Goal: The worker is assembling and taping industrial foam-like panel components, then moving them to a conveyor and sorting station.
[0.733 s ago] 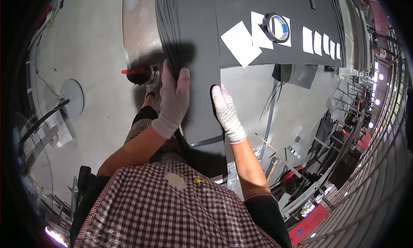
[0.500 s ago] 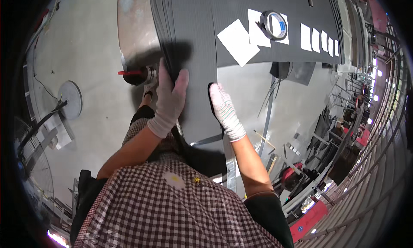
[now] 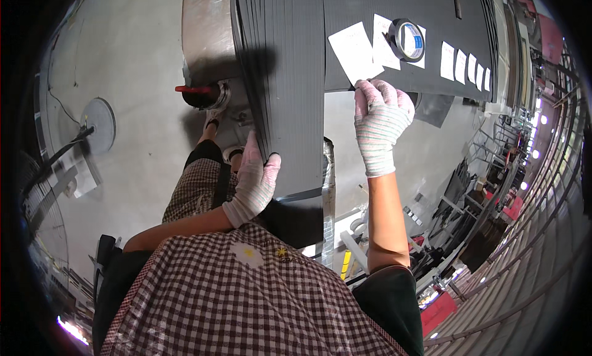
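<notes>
My left hand [image 3: 256,180], in a white knit glove with pink fingertips, is at the near left edge of a stack of dark grey ribbed sheets [image 3: 296,109]. Its thumb lies on top, and its fingers run along the side, with the sheet edge between them. My right hand [image 3: 383,121], in a striped glove, has its fingers curled together at the lower corner of a white sheet of paper [image 3: 356,50]. The fingertips partly hide that corner. Beyond it, a roll of black tape [image 3: 394,40] rests on two more papers [image 3: 383,44].
Several small white slips [image 3: 448,61] lie in a row at the right of the dark surface. A brownish panel [image 3: 208,35] adjoins the stack's left side, above a red-handled part [image 3: 191,89]. A round grey stand base [image 3: 100,124] stands on the floor at left.
My right hand has risen from the stack's right edge to the paper's corner, and its fingers have curled. My left hand has come nearer to me along the left edge.
</notes>
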The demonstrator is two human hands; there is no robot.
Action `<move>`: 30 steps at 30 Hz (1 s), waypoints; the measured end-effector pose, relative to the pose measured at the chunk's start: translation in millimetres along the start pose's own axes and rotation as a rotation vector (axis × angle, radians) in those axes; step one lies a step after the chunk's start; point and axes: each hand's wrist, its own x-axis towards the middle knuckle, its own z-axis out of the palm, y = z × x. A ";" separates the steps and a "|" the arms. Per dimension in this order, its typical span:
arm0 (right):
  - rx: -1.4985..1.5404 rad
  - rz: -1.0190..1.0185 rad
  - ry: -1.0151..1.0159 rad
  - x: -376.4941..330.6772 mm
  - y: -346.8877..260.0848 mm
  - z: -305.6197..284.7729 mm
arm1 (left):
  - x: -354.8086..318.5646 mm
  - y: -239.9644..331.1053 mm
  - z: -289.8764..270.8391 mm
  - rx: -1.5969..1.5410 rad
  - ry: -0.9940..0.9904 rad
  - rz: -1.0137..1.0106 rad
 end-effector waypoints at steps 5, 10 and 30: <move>-0.013 0.080 0.002 24.3 -7.0 18.4 | 21.8 12.4 6.9 0.046 0.077 -0.056; 0.307 0.301 0.159 21.6 -41.1 2.9 | 62.7 54.3 -9.8 -0.040 0.186 0.203; 1.392 0.830 -0.552 -88.6 -71.9 30.6 | 4.4 35.9 -7.2 -0.321 0.050 0.060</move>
